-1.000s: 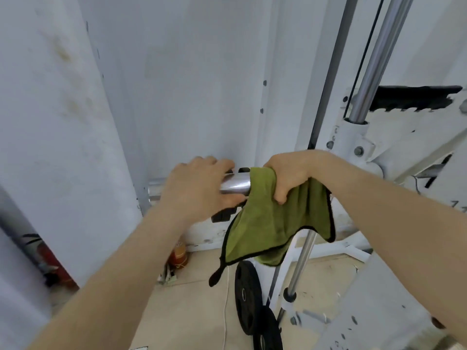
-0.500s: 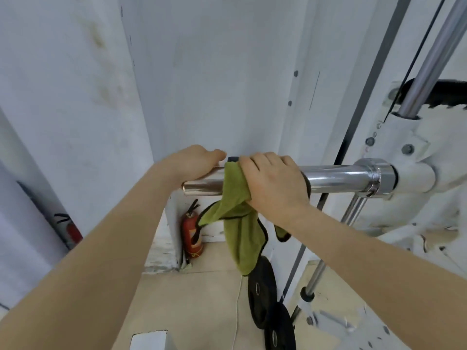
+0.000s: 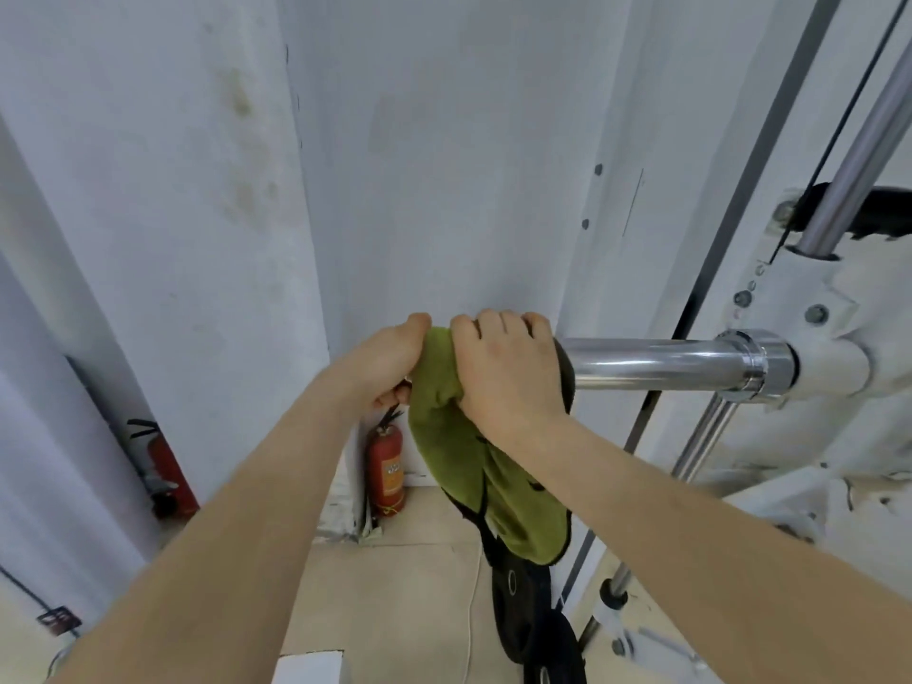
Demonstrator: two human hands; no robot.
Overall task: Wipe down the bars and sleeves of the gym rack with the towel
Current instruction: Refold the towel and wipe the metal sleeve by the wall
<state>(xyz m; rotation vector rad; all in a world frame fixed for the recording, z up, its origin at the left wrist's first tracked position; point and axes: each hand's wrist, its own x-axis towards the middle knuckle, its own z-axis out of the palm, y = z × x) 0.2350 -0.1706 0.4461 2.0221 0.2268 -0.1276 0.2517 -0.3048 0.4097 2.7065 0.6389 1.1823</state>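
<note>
A chrome bar sleeve (image 3: 656, 362) sticks out leftward from the white gym rack (image 3: 839, 357), ending in a collar at the right. A green towel (image 3: 474, 466) with black edging is wrapped over the sleeve's left end and hangs down below it. My right hand (image 3: 503, 367) grips the towel around the sleeve from above. My left hand (image 3: 390, 362) is closed at the sleeve's tip, touching the towel's left edge; the tip itself is hidden under the hands and cloth.
A white wall stands close behind the sleeve. A red fire extinguisher (image 3: 387, 471) stands on the floor by the wall corner, another (image 3: 165, 471) farther left. Black weight plates (image 3: 523, 614) lean below the towel. Chrome guide rods (image 3: 849, 155) rise at the right.
The towel and my right hand have slid left along the sleeve to its end, covering the bare tip. My left hand stayed at the tip. More chrome shows at the right.
</note>
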